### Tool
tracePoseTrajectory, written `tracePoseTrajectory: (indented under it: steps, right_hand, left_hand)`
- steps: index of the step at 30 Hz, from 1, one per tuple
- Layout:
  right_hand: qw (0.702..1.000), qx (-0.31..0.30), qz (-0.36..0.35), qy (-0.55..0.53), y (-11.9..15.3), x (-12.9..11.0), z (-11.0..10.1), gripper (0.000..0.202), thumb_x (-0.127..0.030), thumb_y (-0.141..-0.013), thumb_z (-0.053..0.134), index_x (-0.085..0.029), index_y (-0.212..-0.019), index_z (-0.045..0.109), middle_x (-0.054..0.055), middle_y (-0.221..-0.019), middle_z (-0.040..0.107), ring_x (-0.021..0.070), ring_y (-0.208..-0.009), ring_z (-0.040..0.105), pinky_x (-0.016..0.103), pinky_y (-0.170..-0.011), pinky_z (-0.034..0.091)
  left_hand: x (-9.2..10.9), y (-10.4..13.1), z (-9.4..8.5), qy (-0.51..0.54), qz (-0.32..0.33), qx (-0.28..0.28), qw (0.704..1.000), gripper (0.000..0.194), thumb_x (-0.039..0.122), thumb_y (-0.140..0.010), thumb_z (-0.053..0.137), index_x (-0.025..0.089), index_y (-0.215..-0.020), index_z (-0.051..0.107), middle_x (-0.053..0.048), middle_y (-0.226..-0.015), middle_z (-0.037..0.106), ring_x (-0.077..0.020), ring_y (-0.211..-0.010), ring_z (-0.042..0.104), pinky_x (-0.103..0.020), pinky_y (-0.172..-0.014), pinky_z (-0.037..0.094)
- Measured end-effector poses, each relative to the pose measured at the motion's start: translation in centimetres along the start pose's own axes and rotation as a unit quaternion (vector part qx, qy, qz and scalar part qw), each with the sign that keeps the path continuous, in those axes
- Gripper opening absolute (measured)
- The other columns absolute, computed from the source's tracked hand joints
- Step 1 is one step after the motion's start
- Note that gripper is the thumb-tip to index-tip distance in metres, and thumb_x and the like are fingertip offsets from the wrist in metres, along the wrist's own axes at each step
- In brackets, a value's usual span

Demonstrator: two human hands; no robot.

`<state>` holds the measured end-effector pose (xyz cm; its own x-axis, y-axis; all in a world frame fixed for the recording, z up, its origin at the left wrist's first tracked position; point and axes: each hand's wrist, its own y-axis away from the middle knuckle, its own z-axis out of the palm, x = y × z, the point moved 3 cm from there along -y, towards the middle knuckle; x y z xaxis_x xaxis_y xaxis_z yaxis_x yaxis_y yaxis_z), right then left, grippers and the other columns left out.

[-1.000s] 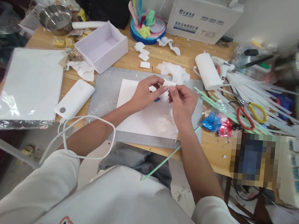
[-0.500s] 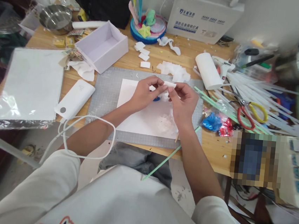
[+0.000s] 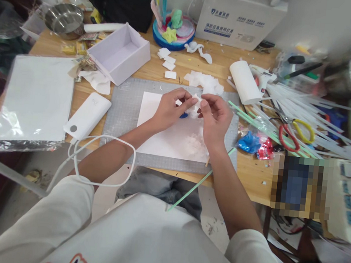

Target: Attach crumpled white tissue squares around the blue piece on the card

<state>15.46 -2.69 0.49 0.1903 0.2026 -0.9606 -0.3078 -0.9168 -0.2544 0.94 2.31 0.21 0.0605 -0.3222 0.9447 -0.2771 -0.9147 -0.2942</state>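
Over a white sheet on the grey cutting mat, my two hands are raised close together. My left hand pinches a small, soft-looking white piece between thumb and forefinger. The thumb and forefinger of my right hand are closed at its other side; whether it is paper or tissue I cannot tell. Below the fingers, partly hidden, show something dark blue and white fluffy bits. A pale fluffy patch lies on the sheet near my right wrist.
Behind the mat are torn white tissue, small white rectangles and a lilac box. A white roll, scissors and plastic strips lie right. A power bank sits left, its cable looping over my left forearm.
The white piece between my fingertips was a flat, wider strip and now looks smaller and crumpled. My right fingertips have shifted slightly to the right, away from the left ones.
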Motion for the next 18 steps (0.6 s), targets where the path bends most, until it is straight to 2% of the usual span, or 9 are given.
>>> tracePoseTrajectory:
  steps: [3, 7, 10, 13, 18]
  right_hand:
    - [0.997, 0.018, -0.062, 0.050, 0.0, -0.8, -0.3, 0.027, -0.038, -0.086, 0.072, -0.028, -0.110, 0.067, 0.001, -0.097, 0.063, 0.0134, -0.080, 0.062, 0.026, -0.061, 0.052]
    - [0.984, 0.031, -0.120, 0.127, 0.2, -1.9, -0.3, 0.010, -0.030, -0.085, 0.072, -0.026, -0.094, 0.074, 0.001, -0.091, 0.062, 0.0133, -0.080, 0.060, 0.026, -0.061, 0.051]
    - [0.985, 0.017, -0.121, 0.125, 0.3, -2.0, -0.1, 0.007, -0.027, -0.086, 0.070, -0.024, -0.089, 0.076, 0.001, -0.086, 0.066, 0.0124, -0.075, 0.062, 0.026, -0.060, 0.051]
    - [0.992, -0.009, -0.100, 0.071, 0.3, -1.4, 0.0, 0.010, -0.028, -0.087, 0.070, -0.024, -0.092, 0.077, 0.002, -0.087, 0.070, 0.0129, -0.077, 0.065, 0.024, -0.060, 0.053]
    - [0.996, -0.022, -0.087, 0.008, 0.1, -0.2, 0.0, 0.018, -0.038, -0.090, 0.068, -0.027, -0.101, 0.077, 0.002, -0.094, 0.073, 0.0145, -0.082, 0.069, 0.025, -0.059, 0.054]
  left_hand:
    - [0.1, 0.0, -0.1, -0.010, 0.018, 0.014, 1.000, 0.044, 0.058, -0.086, 0.070, 0.017, -0.071, 0.062, -0.001, -0.074, 0.060, -0.0099, -0.071, 0.054, -0.022, -0.059, 0.041]
    - [0.2, 0.1, -0.2, -0.026, 0.040, 0.023, 0.999, 0.037, 0.050, -0.087, 0.072, 0.017, -0.070, 0.064, -0.001, -0.073, 0.061, -0.0101, -0.071, 0.055, -0.022, -0.058, 0.041]
    - [0.2, 0.1, -0.2, -0.020, 0.047, 0.022, 0.998, 0.034, 0.045, -0.087, 0.074, 0.017, -0.069, 0.065, -0.001, -0.073, 0.062, -0.0098, -0.071, 0.055, -0.021, -0.057, 0.042]
    - [0.1, 0.1, -0.2, -0.009, 0.045, 0.014, 0.999, 0.032, 0.045, -0.085, 0.076, 0.017, -0.073, 0.067, -0.002, -0.078, 0.064, -0.0103, -0.073, 0.058, -0.020, -0.055, 0.042]
    - [0.4, 0.1, 0.0, -0.009, 0.049, -0.008, 0.999, 0.010, 0.029, -0.087, 0.074, 0.019, -0.087, 0.074, -0.004, -0.092, 0.069, -0.0109, -0.082, 0.064, -0.018, -0.058, 0.048]
